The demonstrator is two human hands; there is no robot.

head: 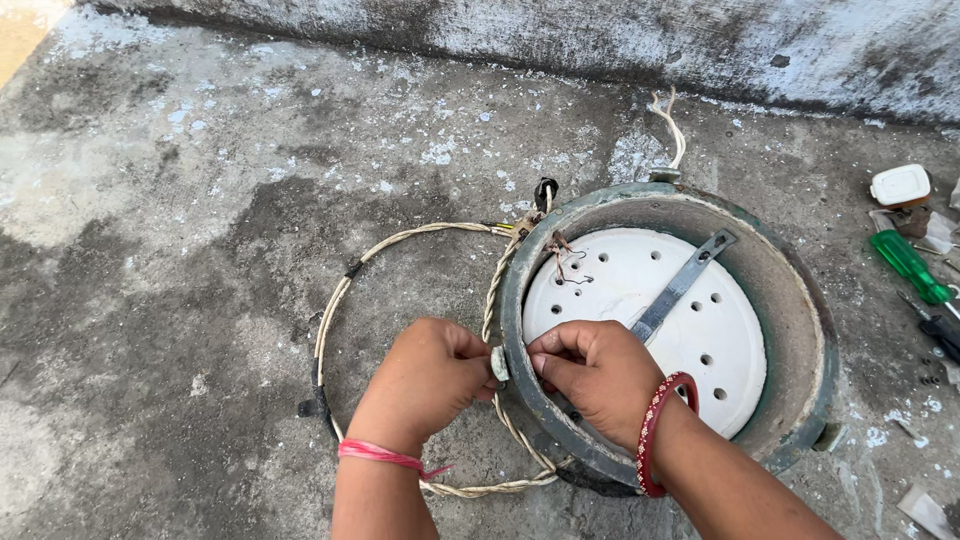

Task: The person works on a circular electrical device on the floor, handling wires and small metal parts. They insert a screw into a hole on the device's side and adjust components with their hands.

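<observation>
The left hand [425,372] pinches a small grey knob [499,364] on the outside of the round pot's rim [520,330]. The right hand [590,367] is curled over the rim, maybe holding something inside. The pot sits on the concrete floor [200,250], near the wall.

Left hand [428,372] fingertips hide the small part pinched at the round casing [800,330] rim; right hand [592,368] covers the plate's near edge; black tool [942,333] cut off right.
</observation>
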